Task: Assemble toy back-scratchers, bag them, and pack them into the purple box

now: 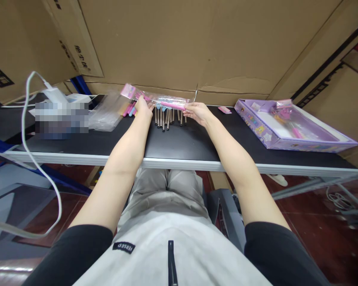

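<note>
Clear bag [175, 99] hangs stretched above the pens [163, 119], left hand [144, 107] closed on it near the card [128, 91], right hand [198, 113] pinching the pink stick [173, 106], likely keeping both straight; inside or not, unclear.

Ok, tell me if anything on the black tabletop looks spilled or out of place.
Nothing looks spilled. One mild oddity: a small pink printed card, perhaps a stack, lies by itself between the right hand and the open purple printed box, apart from the rest.
</note>
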`<act>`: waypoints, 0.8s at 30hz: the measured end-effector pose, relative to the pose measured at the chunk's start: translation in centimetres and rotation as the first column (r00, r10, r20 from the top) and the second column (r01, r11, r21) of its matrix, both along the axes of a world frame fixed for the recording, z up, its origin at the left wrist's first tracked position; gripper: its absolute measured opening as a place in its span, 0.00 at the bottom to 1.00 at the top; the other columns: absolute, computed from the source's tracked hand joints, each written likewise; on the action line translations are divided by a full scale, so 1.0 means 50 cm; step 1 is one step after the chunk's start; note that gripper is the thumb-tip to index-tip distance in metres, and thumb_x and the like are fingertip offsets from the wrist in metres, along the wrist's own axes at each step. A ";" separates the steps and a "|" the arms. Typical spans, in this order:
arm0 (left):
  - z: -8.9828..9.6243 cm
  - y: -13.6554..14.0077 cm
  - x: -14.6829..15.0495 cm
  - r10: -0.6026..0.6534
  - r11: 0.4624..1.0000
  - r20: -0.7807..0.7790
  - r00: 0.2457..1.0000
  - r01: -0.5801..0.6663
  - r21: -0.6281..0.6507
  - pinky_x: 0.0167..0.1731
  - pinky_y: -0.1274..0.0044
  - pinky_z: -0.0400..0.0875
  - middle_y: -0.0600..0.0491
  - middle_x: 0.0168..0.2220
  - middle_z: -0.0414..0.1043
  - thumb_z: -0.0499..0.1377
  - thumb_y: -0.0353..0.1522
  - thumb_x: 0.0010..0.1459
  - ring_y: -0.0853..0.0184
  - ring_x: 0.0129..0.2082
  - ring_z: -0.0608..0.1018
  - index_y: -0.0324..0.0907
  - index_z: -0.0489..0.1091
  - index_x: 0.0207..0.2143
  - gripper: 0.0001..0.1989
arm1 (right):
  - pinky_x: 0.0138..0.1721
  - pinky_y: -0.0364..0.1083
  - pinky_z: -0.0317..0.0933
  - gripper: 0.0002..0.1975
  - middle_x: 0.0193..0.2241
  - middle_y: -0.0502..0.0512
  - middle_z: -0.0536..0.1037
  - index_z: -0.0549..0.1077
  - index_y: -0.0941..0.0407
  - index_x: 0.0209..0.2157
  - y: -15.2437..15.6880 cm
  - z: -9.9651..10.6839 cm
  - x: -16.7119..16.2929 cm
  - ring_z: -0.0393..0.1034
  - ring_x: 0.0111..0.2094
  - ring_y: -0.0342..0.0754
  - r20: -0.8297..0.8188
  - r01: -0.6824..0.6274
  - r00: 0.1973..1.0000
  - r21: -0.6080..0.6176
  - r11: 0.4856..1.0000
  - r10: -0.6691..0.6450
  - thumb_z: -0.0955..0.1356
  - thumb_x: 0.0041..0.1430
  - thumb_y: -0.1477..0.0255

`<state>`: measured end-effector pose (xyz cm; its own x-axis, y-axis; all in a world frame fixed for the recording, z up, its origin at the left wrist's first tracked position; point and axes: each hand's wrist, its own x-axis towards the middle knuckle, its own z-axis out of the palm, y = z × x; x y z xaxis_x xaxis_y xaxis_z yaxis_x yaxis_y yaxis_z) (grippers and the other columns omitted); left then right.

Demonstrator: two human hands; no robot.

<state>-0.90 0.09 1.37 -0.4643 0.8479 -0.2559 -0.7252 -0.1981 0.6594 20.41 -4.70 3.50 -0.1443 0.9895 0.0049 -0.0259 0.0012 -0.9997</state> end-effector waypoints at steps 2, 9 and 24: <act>-0.005 0.005 -0.003 0.006 1.000 -0.010 1.000 -0.006 0.004 0.41 0.77 0.80 0.50 0.34 0.81 0.56 0.33 0.69 0.65 0.38 0.85 0.46 0.65 0.32 0.09 | 0.50 0.47 0.74 0.07 0.27 0.52 0.76 0.71 0.58 0.34 0.011 -0.005 0.005 0.76 0.34 0.42 -0.008 -0.011 1.000 0.059 0.998 0.011 0.72 0.66 0.79; -0.011 0.016 -0.004 0.022 1.000 -0.048 0.999 -0.022 0.007 0.41 0.78 0.81 0.48 0.41 0.84 0.59 0.32 0.66 0.67 0.37 0.85 0.45 0.70 0.36 0.04 | 0.53 0.48 0.73 0.11 0.33 0.52 0.77 0.69 0.56 0.34 0.037 -0.020 0.012 0.77 0.40 0.43 0.015 -0.023 1.000 0.182 0.983 0.021 0.75 0.63 0.71; 0.022 -0.023 0.031 -0.066 0.997 -0.070 0.995 0.063 -0.040 0.40 0.78 0.81 0.46 0.49 0.80 0.60 0.40 0.71 0.65 0.40 0.85 0.46 0.72 0.50 0.11 | 0.51 0.46 0.74 0.09 0.30 0.50 0.74 0.70 0.56 0.35 0.051 -0.021 0.033 0.76 0.36 0.41 -0.045 0.085 0.996 0.134 0.987 -0.079 0.74 0.63 0.76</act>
<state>0.67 -1.05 2.47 -0.4272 0.8670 -0.2567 -0.6866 -0.1263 0.7159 22.08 -2.14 2.47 -0.0596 0.9877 0.1444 -0.0593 0.1409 -0.9882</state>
